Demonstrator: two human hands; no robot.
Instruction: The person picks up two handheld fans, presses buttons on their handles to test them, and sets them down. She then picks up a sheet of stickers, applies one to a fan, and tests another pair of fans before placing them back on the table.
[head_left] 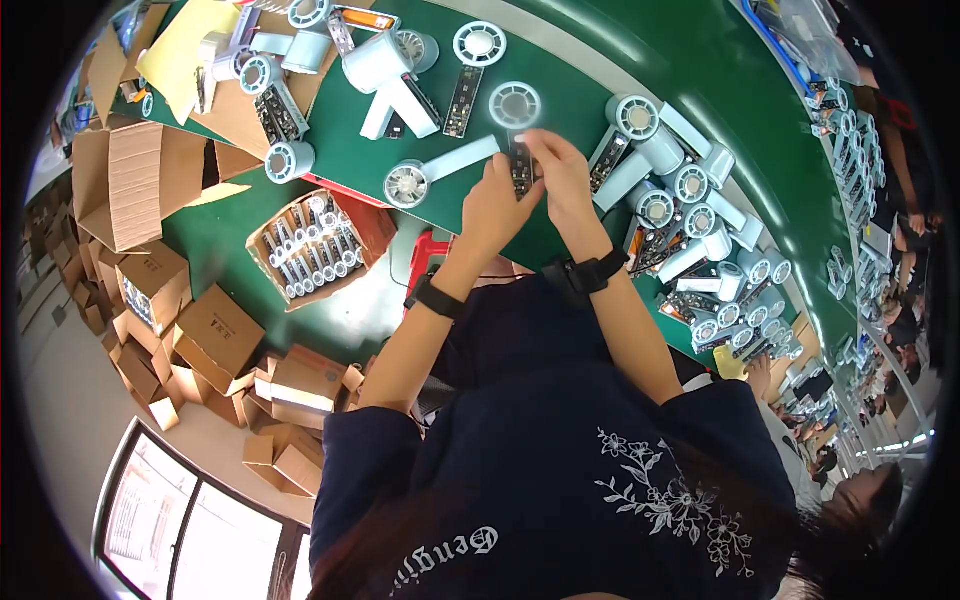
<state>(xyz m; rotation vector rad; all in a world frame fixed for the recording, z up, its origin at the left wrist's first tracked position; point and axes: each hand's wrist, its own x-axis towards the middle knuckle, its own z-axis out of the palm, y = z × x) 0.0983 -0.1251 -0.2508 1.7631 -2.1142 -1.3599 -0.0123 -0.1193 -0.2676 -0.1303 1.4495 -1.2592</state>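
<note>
Between my hands is a pale blue handheld fan [515, 106], its round head pointing away from me and its handle open to show a dark circuit board. My left hand [492, 208] is closed around the handle's lower left side. My right hand [562, 178] is closed on the handle from the right, with thumb and forefinger pinched near its top, just below the fan head. Whether the fingertips hold a small part cannot be made out. Left of my hands lies another fan [408, 184] on the green table. Beyond it is an opened fan [462, 100] with its board showing.
Many fans [690, 185] are heaped along the table to the right. More fans lie at the far left near a cardboard sheet [235, 110]. A carton of fans [312, 250] stands below the table's left edge, by a red stool [425, 255]. Empty boxes [215, 335] pile up on the left.
</note>
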